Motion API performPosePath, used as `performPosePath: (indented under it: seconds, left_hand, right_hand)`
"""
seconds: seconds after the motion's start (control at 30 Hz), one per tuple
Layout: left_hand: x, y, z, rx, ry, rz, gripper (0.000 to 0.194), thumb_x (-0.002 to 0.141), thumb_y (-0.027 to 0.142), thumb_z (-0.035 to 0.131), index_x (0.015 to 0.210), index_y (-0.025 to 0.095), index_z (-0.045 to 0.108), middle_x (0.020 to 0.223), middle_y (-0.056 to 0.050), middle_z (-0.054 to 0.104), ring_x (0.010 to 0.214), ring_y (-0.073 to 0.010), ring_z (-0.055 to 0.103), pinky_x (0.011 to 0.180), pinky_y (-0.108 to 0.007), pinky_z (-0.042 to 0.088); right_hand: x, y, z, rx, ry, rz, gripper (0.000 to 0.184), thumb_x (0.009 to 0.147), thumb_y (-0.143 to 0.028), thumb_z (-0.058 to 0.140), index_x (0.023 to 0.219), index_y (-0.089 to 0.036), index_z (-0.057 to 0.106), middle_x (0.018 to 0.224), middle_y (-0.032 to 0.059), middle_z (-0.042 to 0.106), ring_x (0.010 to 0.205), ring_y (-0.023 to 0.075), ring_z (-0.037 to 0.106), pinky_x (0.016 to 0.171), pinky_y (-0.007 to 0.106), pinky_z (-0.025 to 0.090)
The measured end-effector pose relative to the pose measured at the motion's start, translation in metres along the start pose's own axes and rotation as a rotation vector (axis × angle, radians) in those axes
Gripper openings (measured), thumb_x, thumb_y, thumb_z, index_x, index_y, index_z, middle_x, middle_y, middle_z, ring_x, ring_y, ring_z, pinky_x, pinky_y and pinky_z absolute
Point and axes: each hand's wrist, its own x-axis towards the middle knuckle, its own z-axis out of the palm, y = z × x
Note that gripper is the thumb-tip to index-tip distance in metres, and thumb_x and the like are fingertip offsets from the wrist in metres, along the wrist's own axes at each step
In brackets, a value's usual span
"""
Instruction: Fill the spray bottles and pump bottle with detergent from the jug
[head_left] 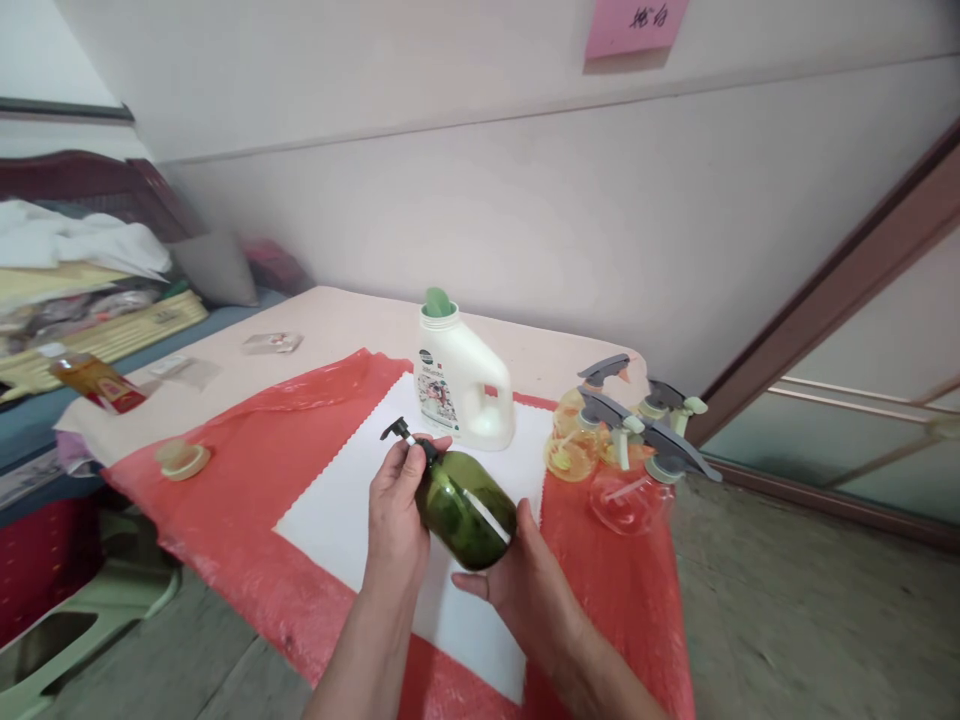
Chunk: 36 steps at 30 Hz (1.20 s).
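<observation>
A dark green pump bottle is held tilted over a white cloth. My left hand is closed round its neck, just under the black pump head. My right hand cups the bottle's base from below, fingers curled against it. Behind the bottle a white detergent jug with a green cap stands upright on the cloth.
Several clear spray bottles with grey triggers stand at the right on red plastic sheeting that covers the table. A small yellowish lid lies at the left. An orange-labelled bottle lies further left. Bedding is piled at the far left.
</observation>
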Motion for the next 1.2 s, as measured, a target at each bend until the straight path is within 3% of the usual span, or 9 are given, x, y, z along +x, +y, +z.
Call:
performPosePath:
  seconds: [0.1,0.17,0.27,0.37,0.47,0.67,0.87,1.07,1.2]
  left_hand:
    - [0.001,0.000,-0.002,0.004,0.002,-0.011,0.028,0.078,0.040,0.070,0.092,0.017,0.063,0.095,-0.009,0.072,0.087,-0.0196,0.065,0.078,-0.031,0.048]
    - [0.001,0.001,-0.002,0.017,-0.038,-0.023,0.028,0.078,0.040,0.070,0.092,0.017,0.063,0.096,-0.009,0.072,0.087,-0.0200,0.065,0.078,-0.031,0.048]
    - [-0.001,0.002,-0.002,0.035,-0.072,-0.038,0.028,0.076,0.039,0.071,0.091,0.016,0.064,0.097,-0.009,0.072,0.086,-0.0203,0.066,0.077,-0.031,0.049]
    - [0.000,0.001,-0.002,0.051,-0.048,-0.033,0.030,0.074,0.040,0.073,0.091,0.017,0.064,0.097,-0.009,0.072,0.085,-0.0205,0.066,0.077,-0.032,0.049]
    - [0.000,0.002,-0.001,0.077,-0.036,-0.025,0.031,0.073,0.040,0.074,0.091,0.017,0.064,0.096,-0.009,0.072,0.086,-0.0212,0.066,0.077,-0.032,0.050]
    - [0.001,0.006,-0.004,0.123,-0.056,-0.065,0.031,0.072,0.040,0.074,0.090,0.017,0.064,0.092,-0.008,0.072,0.087,-0.0215,0.065,0.078,-0.032,0.049]
    - [0.018,0.007,-0.020,0.363,0.001,0.053,0.036,0.065,0.041,0.078,0.089,0.017,0.064,0.092,-0.007,0.072,0.088,-0.0197,0.063,0.080,-0.030,0.047]
    - [0.026,0.008,-0.030,0.452,-0.030,0.061,0.033,0.067,0.031,0.075,0.092,0.019,0.058,0.109,-0.009,0.068,0.098,-0.0205,0.061,0.083,-0.031,0.045]
    - [0.028,0.010,-0.032,0.485,0.023,0.017,0.047,0.060,0.013,0.072,0.102,0.021,0.055,0.119,-0.008,0.063,0.113,-0.0224,0.056,0.096,-0.037,0.040]
  right_hand:
    - [-0.001,-0.002,0.002,-0.003,-0.021,-0.163,0.072,0.068,-0.037,0.076,0.132,-0.032,0.044,0.138,0.0035,0.053,0.119,0.0210,0.055,0.087,0.032,0.050]
    - [0.000,-0.001,0.001,0.017,0.002,-0.038,0.066,0.071,-0.050,0.070,0.129,-0.025,0.049,0.120,0.0079,0.065,0.088,0.0182,0.068,0.066,0.026,0.051]
    - [0.002,0.003,-0.003,0.053,0.029,0.161,0.078,0.078,-0.077,0.037,0.121,-0.014,0.055,0.091,0.0131,0.072,0.052,0.0141,0.063,0.044,0.022,0.040]
    - [0.001,0.003,-0.002,0.076,0.026,0.092,0.066,0.082,-0.070,0.041,0.126,-0.021,0.052,0.114,0.0099,0.068,0.085,0.0182,0.068,0.065,0.028,0.051]
    - [-0.001,0.000,0.003,0.075,-0.019,-0.051,0.056,0.077,-0.049,0.062,0.128,-0.028,0.050,0.131,0.0039,0.059,0.111,0.0199,0.059,0.090,0.036,0.047]
    - [0.009,0.007,-0.005,0.003,0.181,0.175,0.068,0.078,-0.074,0.043,0.113,-0.017,0.060,0.102,0.0105,0.069,0.073,0.0156,0.065,0.068,0.032,0.048]
    - [0.013,0.004,-0.025,-0.071,0.471,0.037,0.055,0.076,-0.064,0.059,0.106,-0.018,0.054,0.116,0.0108,0.061,0.090,0.0154,0.065,0.081,0.031,0.048]
    - [0.009,-0.008,-0.025,-0.052,0.515,-0.021,0.046,0.073,-0.054,0.066,0.100,-0.018,0.057,0.115,0.0112,0.062,0.095,0.0198,0.064,0.083,0.033,0.049]
    - [0.011,-0.010,-0.023,-0.038,0.552,-0.044,0.038,0.074,-0.047,0.067,0.097,-0.018,0.057,0.108,0.0080,0.064,0.091,0.0178,0.065,0.077,0.028,0.050]
